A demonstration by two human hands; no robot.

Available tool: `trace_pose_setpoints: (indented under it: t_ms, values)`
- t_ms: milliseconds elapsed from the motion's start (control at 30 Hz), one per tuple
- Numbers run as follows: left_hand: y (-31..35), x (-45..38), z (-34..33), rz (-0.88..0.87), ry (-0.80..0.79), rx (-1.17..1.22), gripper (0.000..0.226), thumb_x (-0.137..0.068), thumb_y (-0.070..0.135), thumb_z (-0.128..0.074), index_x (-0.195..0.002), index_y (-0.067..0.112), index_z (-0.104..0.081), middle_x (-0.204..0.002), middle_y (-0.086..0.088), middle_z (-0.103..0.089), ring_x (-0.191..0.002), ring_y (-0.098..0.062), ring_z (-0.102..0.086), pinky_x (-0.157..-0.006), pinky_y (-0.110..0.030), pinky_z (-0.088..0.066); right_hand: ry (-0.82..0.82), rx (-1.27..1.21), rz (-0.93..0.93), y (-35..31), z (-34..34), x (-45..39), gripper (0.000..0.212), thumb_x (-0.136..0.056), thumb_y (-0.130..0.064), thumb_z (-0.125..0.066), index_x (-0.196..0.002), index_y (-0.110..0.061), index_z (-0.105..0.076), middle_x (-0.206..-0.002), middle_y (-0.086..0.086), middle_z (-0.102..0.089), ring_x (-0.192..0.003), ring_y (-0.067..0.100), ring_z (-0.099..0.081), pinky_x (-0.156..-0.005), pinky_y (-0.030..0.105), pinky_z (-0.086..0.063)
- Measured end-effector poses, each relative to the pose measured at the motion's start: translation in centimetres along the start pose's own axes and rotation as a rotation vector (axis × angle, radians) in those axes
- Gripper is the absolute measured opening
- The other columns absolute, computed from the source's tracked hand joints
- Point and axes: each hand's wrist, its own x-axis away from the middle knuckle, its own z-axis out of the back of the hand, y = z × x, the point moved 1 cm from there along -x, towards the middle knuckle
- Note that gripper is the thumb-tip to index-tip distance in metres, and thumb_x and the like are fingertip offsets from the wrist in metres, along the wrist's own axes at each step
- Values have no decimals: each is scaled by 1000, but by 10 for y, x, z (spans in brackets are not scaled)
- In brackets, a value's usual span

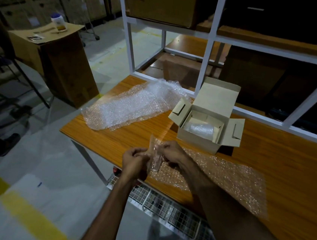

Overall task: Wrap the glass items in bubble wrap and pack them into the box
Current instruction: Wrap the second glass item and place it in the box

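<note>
Progress: we judge the task partway done. One wrapped bundle point(199, 129) already lies inside the open box point(208, 123), right of frame centre. A second glass point(155, 159) is in hand, not yet wrapped.

Left to do: we'd say roll this glass up in the sheet, put it in the box, then any further glasses. We see no other loose glass on the table.

Glass: lower centre of frame, upright, held between both hands just above the near table edge. Clear, so its outline is faint.

Left hand point(134, 161): fingers curled, pinching at the glass's left side together with a film edge, as far as we can tell. The exact contact is hidden by the knuckles.

Right hand point(171, 152): fingers curled round the upper right of the glass. A corner of the bubble wrap sheet point(226, 177) seems pulled up with it.

Bubble wrap sheet: flat on the table point(285, 172), lower right of centre, running under the right forearm.

Spare bubble wrap point(134, 103): crumpled long piece, left of the box, untouched.

Box flaps: all open, lid standing up at the back.

Risk: we think thin glass and slippery film make for an easy slip.
</note>
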Motion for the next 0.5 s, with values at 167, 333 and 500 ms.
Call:
trace_pose_setpoints:
  t_ms: [167, 333, 500]
  values:
    - [-3, -3, -5, 28, -68, 72, 20, -98, -4, -58, -117, -2, -65, -114, -23, -71, -97, -33, -71, -77, -39, -61, 34, -68, -15, 6, 2, 1, 28, -95, -41, -73, -94, -13, -74, -93, 18, -74, -66, 23, -54, -56, 35, -43]
    - [-8, -1, -6, -89, -82, -33, 27, -96, -13, -58, -116, 2, -68, -103, -8, -78, -101, -29, -74, -89, -47, -64, 52, -61, 0, 6, 7, 3, 24, -93, -40, -76, -91, -16, -77, -90, 12, -77, -63, 18, -58, -55, 31, -46]
    - [-12, 5, -22, -229, -19, -138, 33, -88, -17, -65, -111, 7, -69, -105, -16, -71, -98, -34, -72, -72, -34, -65, 84, -23, 19, 4, 6, 3, 27, -88, -46, -80, -88, -19, -80, -81, 2, -77, -71, 19, -66, -66, 34, -53]
